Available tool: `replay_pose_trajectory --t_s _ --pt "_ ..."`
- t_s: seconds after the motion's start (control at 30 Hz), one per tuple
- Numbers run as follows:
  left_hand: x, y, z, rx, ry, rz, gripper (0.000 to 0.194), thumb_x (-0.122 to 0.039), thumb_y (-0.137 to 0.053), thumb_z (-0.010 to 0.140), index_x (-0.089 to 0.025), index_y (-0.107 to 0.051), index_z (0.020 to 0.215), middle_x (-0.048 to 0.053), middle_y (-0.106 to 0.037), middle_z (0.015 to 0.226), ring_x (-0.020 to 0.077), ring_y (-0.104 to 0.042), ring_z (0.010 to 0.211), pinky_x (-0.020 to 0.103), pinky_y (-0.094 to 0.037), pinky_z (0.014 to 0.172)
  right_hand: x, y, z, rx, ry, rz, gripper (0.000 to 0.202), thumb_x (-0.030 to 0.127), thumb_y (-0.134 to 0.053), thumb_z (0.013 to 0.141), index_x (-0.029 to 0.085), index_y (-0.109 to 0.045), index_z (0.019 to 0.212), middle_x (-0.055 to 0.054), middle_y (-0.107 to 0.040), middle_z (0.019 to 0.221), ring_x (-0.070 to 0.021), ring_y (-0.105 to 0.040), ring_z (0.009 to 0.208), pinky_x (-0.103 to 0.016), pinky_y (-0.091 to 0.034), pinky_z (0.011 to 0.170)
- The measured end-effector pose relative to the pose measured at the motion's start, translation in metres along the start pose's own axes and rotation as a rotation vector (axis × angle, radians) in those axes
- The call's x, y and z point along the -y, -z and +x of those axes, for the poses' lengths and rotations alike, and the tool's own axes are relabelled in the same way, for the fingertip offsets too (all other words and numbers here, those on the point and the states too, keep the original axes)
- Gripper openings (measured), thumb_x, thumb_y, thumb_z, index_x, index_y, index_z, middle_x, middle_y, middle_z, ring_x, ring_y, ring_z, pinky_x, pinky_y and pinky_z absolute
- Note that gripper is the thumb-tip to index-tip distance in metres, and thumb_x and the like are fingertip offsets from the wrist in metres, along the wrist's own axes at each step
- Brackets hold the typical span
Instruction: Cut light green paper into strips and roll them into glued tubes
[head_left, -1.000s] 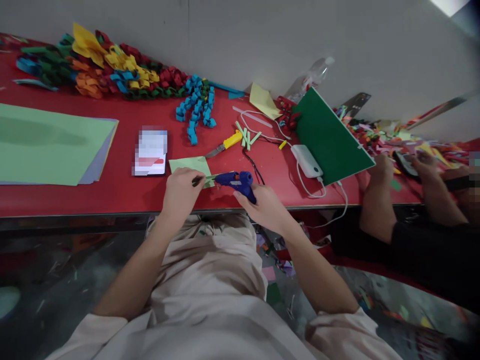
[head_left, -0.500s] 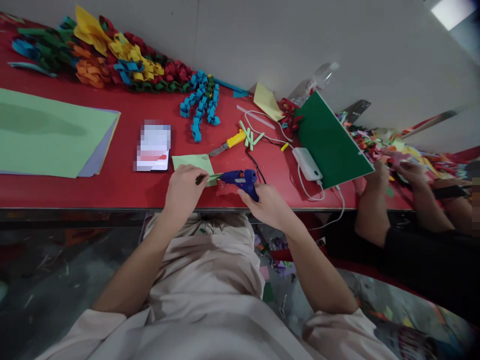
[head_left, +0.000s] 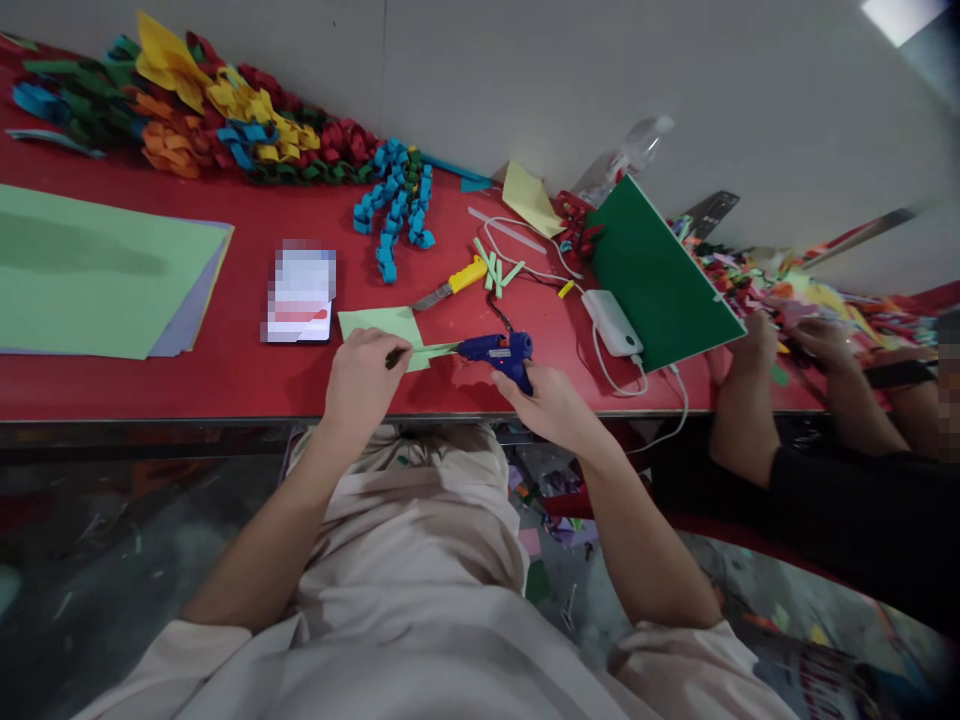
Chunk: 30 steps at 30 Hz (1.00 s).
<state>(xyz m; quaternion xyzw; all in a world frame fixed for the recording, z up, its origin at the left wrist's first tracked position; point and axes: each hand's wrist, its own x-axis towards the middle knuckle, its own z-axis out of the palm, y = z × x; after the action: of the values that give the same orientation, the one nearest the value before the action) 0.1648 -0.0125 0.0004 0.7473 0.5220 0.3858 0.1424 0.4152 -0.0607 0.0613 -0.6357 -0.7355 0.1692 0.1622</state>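
Note:
My left hand [head_left: 366,375] is closed on a light green paper strip [head_left: 435,350] by its left end. A small dark piece shows at those fingertips, too small to name. My right hand [head_left: 555,402] is wrapped round the grip of a blue glue gun [head_left: 496,350], whose nozzle points left at the strip's free end; whether they touch I cannot tell. Beneath the left hand lies a light green paper sheet [head_left: 382,322], partly covered. Behind it are a yellow utility knife [head_left: 463,277] and several cut green strips [head_left: 495,268].
A phone [head_left: 300,295] and stacked coloured paper [head_left: 112,270] lie left on the red table [head_left: 255,390]. Paper chains [head_left: 262,120] line the wall. Right are a white power bank [head_left: 613,322] with cables, a green board [head_left: 664,280] and another person's hands [head_left: 757,340].
My right hand has drawn the glue gun slightly to the right, and more of the strip shows between nozzle and left hand. The left hand still grips the strip.

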Motion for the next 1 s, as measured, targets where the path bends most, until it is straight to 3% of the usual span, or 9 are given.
replay_pose_trajectory --t_s 0.17,0.23,0.37,0.5,0.57,0.73,0.83,0.9,1.0 --pt "-0.004 0.003 -0.004 0.032 -0.077 0.087 0.016 -0.017 -0.058 0.095 -0.018 -0.074 0.091 0.008 -0.071 0.093 0.0248 -0.061 0.094 0.037 -0.051 0.083 -0.014 0.003 -0.006 -0.031 -0.125 0.237 0.05 0.062 -0.051 0.092 0.017 -0.062 0.075 0.001 -0.051 0.057 -0.0132 -0.045 0.052 -0.026 -0.032 0.051" --pt "-0.009 0.007 -0.009 0.085 -0.149 0.189 0.022 -0.015 -0.051 0.098 -0.018 -0.074 0.096 0.01 -0.069 0.098 0.0256 -0.059 0.097 0.038 -0.051 0.083 -0.022 0.003 -0.008 -0.113 -0.155 0.284 0.05 0.062 -0.052 0.092 0.016 -0.062 0.074 0.001 -0.053 0.059 -0.0132 -0.047 0.054 -0.026 -0.034 0.052" --pt "-0.019 0.015 -0.021 0.178 -0.283 0.443 0.029 -0.022 -0.044 0.103 -0.016 -0.07 0.115 0.014 -0.067 0.107 0.0293 -0.058 0.103 0.042 -0.048 0.08 -0.039 -0.007 -0.002 -0.339 -0.185 0.156 0.046 0.058 -0.052 0.093 0.018 -0.061 0.073 -0.001 -0.054 0.059 -0.0157 -0.05 0.058 -0.028 -0.035 0.057" --pt "-0.019 0.02 -0.03 0.223 -0.364 0.551 0.038 -0.025 -0.04 0.104 -0.012 -0.062 0.133 0.017 -0.067 0.113 0.032 -0.059 0.109 0.046 -0.044 0.08 -0.051 -0.025 0.012 -0.401 -0.122 0.01 0.04 0.054 -0.049 0.096 0.018 -0.063 0.082 -0.009 -0.064 0.079 -0.0234 -0.06 0.076 -0.033 -0.043 0.069" --pt "-0.017 0.021 -0.032 0.226 -0.384 0.538 0.041 -0.025 -0.039 0.104 -0.011 -0.059 0.137 0.017 -0.068 0.117 0.0321 -0.059 0.111 0.047 -0.043 0.081 -0.051 -0.033 0.01 -0.443 -0.123 -0.057 0.04 0.054 -0.05 0.095 0.017 -0.065 0.092 -0.014 -0.066 0.093 -0.0287 -0.061 0.09 -0.039 -0.046 0.079" --pt "-0.017 0.023 -0.033 0.239 -0.39 0.52 0.042 -0.025 -0.041 0.104 -0.011 -0.057 0.14 0.016 -0.068 0.119 0.0317 -0.06 0.113 0.047 -0.04 0.083 -0.019 -0.053 -0.023 -0.814 -0.182 -0.18 0.04 0.046 -0.043 0.099 0.014 -0.065 0.112 -0.021 -0.059 0.108 -0.0362 -0.054 0.11 -0.052 -0.042 0.094" --pt "-0.019 0.024 -0.032 0.242 -0.401 0.546 0.043 -0.024 -0.043 0.102 -0.011 -0.057 0.14 0.017 -0.068 0.12 0.0323 -0.06 0.114 0.047 -0.04 0.084 0.018 -0.066 -0.028 -0.498 0.158 -0.22 0.039 0.042 -0.041 0.101 0.022 -0.068 0.122 -0.017 -0.059 0.121 -0.0332 -0.052 0.113 -0.049 -0.04 0.097" --pt "-0.02 0.025 -0.031 0.243 -0.403 0.561 0.041 -0.021 -0.046 0.099 -0.011 -0.06 0.136 0.017 -0.068 0.121 0.0326 -0.059 0.114 0.048 -0.041 0.084 0.041 -0.072 -0.017 -0.3 0.254 -0.284 0.047 0.046 -0.038 0.103 0.029 -0.056 0.143 -0.014 -0.051 0.144 -0.0342 -0.047 0.122 -0.051 -0.037 0.1" --pt "-0.021 0.026 -0.03 0.257 -0.407 0.566 0.036 -0.021 -0.049 0.097 -0.012 -0.065 0.128 0.017 -0.069 0.12 0.0325 -0.06 0.114 0.048 -0.042 0.083 0.057 -0.074 0.003 -0.201 0.302 -0.314 0.055 0.051 -0.033 0.104 0.025 -0.05 0.149 -0.013 -0.04 0.159 -0.0341 -0.039 0.135 -0.053 -0.033 0.106"
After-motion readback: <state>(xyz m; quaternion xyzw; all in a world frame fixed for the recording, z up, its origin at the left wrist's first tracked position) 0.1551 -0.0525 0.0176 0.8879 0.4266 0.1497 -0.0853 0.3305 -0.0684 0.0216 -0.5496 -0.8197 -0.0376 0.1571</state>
